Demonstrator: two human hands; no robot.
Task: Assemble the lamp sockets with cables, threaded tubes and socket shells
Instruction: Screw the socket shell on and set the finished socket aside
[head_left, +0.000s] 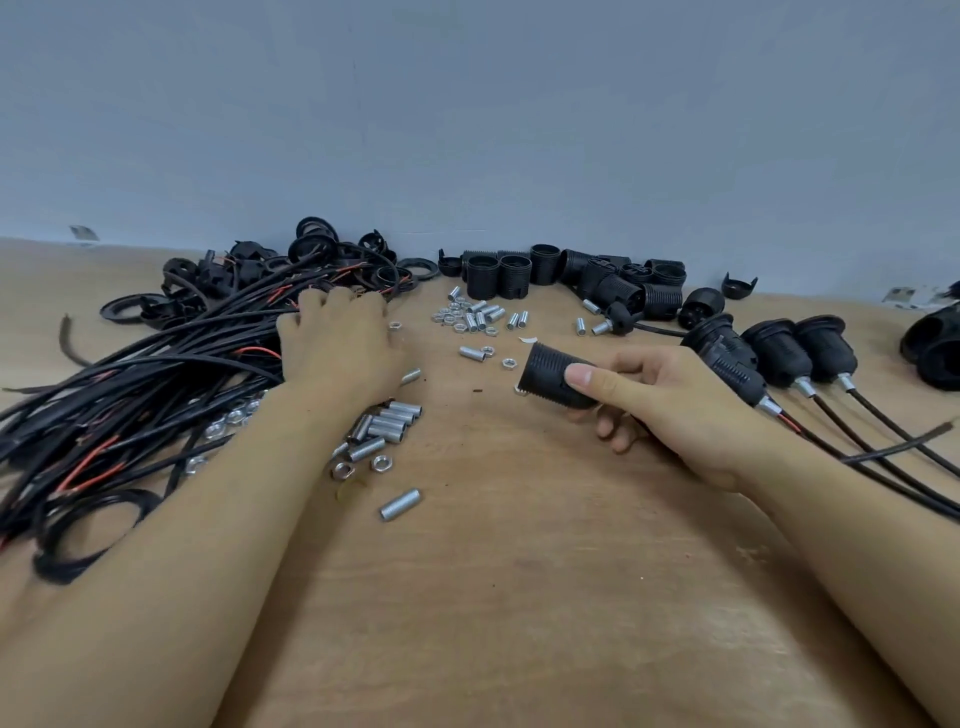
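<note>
— So, where do we stand? Our right hand (670, 400) has its fingers (587, 375) curled round a black ribbed socket shell (558, 375), thumb on top, held just above the tabletop (519, 571).

— And our left hand (337, 345) lies palm down at the edge of the cable bundle (135, 384), its fingers reaching toward the wire ends. We cannot tell whether they have closed on a cable; the back of the hand hides the tips.

— Then we judge the step in hand to be fetching one cable for this shell. We should single out one strand by its stripped red end, not drag the whole tangle.

— Agreed. A threaded tube (400, 504) lies near our left forearm, more are piled by the wrist (395, 421), and loose nuts (381, 463) lie beside them, so nothing is far.

— We keep the shell's open end turned toward the left hand, so the cable feeds straight in.

— Three finished sockets (779, 353) lie to the right with cables trailing toward us, and spare shells (498, 275) stand against the wall. We should lay ours beside those three, clear of the loose parts.
</note>
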